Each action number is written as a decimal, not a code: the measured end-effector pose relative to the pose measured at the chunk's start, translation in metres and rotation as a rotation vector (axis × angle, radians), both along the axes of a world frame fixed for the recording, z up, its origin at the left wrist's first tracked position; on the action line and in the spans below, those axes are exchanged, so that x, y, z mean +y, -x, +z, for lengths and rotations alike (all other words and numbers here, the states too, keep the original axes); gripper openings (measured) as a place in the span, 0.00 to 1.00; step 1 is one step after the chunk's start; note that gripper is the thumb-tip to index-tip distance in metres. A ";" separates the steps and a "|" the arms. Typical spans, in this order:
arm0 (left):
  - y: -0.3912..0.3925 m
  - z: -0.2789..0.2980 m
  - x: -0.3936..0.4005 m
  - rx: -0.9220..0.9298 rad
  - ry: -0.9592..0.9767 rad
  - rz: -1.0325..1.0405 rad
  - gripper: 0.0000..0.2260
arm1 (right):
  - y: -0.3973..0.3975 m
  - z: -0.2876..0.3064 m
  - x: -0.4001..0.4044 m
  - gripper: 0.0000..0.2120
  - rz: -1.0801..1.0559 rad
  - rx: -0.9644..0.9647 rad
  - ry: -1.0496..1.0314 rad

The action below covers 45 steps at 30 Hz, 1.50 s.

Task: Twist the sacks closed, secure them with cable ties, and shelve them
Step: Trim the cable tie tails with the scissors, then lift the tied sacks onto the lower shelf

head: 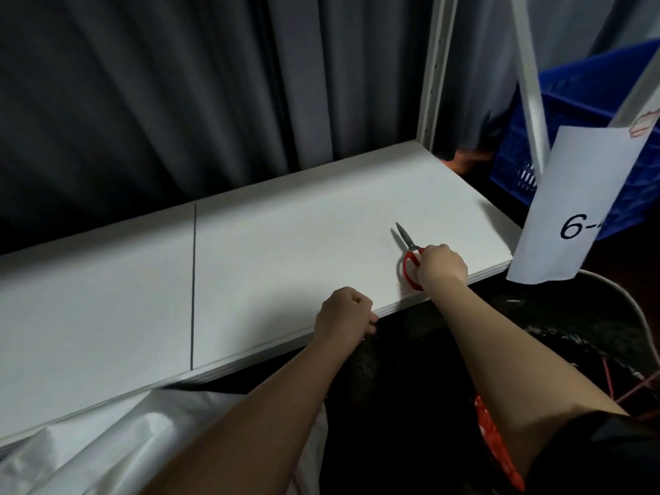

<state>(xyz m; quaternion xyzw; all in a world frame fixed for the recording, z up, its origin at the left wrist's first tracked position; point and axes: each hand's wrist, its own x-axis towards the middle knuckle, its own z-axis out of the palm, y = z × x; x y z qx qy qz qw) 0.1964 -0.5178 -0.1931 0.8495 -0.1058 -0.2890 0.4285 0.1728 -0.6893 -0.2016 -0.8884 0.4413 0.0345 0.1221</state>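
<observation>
No sack is yet seen on the white shelf [285,244]; red-handled scissors [410,260] are gripped on it by the right hand [441,266], the left hand [344,316] is curled at its edge, and a white sack [107,448] lies below.

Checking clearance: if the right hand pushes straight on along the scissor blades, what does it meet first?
Bare shelf board only; right hand holds the red scissors, blades aimed up-left. Beyond the rear edge hangs the grey curtain, probably first contact; depth unclear.
</observation>
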 end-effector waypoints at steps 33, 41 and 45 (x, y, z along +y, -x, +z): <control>0.022 0.192 0.148 -0.117 0.020 0.028 0.08 | 0.032 0.158 0.152 0.13 0.351 -0.078 0.136; 0.066 0.276 0.303 -0.321 0.031 0.216 0.05 | 0.061 0.258 0.309 0.10 0.624 -0.166 0.165; 0.092 0.293 0.393 -0.424 0.054 0.366 0.06 | 0.078 0.286 0.398 0.03 0.770 -0.202 0.163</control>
